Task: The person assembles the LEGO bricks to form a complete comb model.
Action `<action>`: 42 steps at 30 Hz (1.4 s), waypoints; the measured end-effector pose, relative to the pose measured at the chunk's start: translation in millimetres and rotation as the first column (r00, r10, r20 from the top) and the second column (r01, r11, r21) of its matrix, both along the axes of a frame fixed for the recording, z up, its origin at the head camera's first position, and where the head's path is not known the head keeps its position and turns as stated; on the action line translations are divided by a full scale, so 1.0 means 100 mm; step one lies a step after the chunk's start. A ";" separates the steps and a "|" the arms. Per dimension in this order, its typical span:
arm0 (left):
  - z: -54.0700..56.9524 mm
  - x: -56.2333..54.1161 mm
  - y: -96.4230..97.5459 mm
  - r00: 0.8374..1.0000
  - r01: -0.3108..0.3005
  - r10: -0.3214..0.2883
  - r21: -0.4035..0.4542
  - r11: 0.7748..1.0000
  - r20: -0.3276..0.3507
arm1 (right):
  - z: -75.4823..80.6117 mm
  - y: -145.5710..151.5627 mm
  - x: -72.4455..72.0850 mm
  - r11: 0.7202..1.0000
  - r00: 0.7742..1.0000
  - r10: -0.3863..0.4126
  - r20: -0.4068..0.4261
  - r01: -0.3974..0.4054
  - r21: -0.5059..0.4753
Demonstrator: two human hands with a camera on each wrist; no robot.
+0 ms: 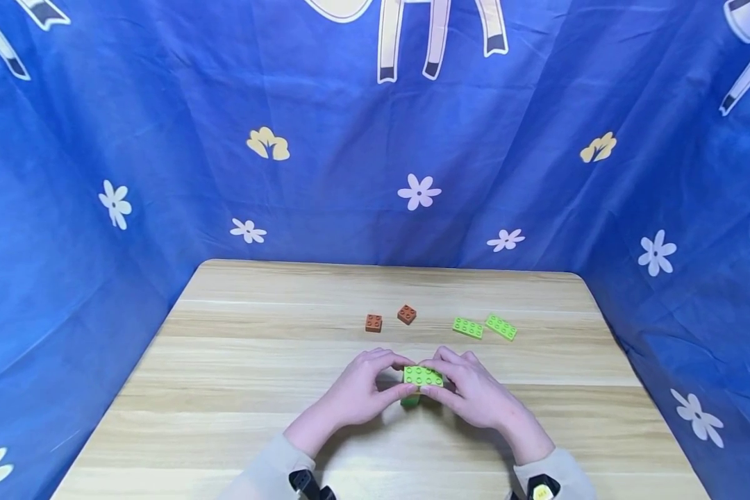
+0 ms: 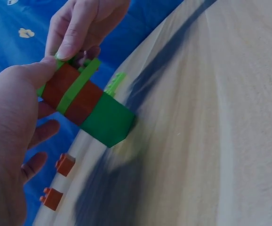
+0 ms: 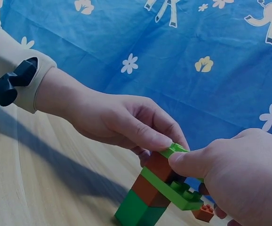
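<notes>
A small tower of toy building bricks stands on the table in front of me. Its base is a dark green brick (image 3: 138, 209); above that come a brown brick (image 3: 148, 191), a light green plate (image 3: 173, 190) that juts out sideways, and another brown brick (image 3: 158, 165). Topping it is a studded light green plate (image 1: 422, 376). My left hand (image 1: 364, 389) pinches this top plate at its left end, thumb in front and fingers behind. From the right side, my right hand (image 1: 478, 392) pinches the same plate. The fingers partly hide the upper tower.
Behind the tower, two loose brown bricks (image 1: 373, 323) (image 1: 407, 314) lie on the wooden table (image 1: 237, 347). Farther right are two light green plates (image 1: 468, 328) (image 1: 501, 327). A blue patterned curtain (image 1: 350, 139) surrounds the table at the back and sides.
</notes>
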State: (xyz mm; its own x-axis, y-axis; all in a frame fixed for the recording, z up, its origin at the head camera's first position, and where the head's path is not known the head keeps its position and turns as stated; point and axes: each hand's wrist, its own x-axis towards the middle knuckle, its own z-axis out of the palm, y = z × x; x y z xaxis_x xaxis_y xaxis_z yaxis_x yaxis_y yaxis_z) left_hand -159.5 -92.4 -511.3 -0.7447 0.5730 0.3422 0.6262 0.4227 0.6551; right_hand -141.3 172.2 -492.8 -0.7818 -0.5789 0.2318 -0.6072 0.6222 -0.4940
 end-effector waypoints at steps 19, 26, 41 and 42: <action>0.10 -0.56 -0.33 0.983 -0.170 0.178 -0.133 0.976 0.054 | 0.01 0.00 0.00 1.000 1.000 0.008 -0.013 -0.008 0.007; -0.01 -0.82 -0.40 0.974 -0.223 0.224 -0.222 0.949 -0.023 | 0.02 0.00 0.00 1.000 1.000 0.017 -0.025 -0.017 0.004; -0.19 -1.06 -0.41 0.967 -0.249 0.251 -0.359 0.899 -0.043 | 0.01 -0.01 0.02 1.000 1.000 0.019 -0.025 -0.019 0.008; -0.19 -1.07 -0.40 0.968 -0.247 0.249 -0.366 0.897 -0.042 | 0.01 -0.01 0.02 1.000 0.999 0.017 -0.028 -0.017 0.008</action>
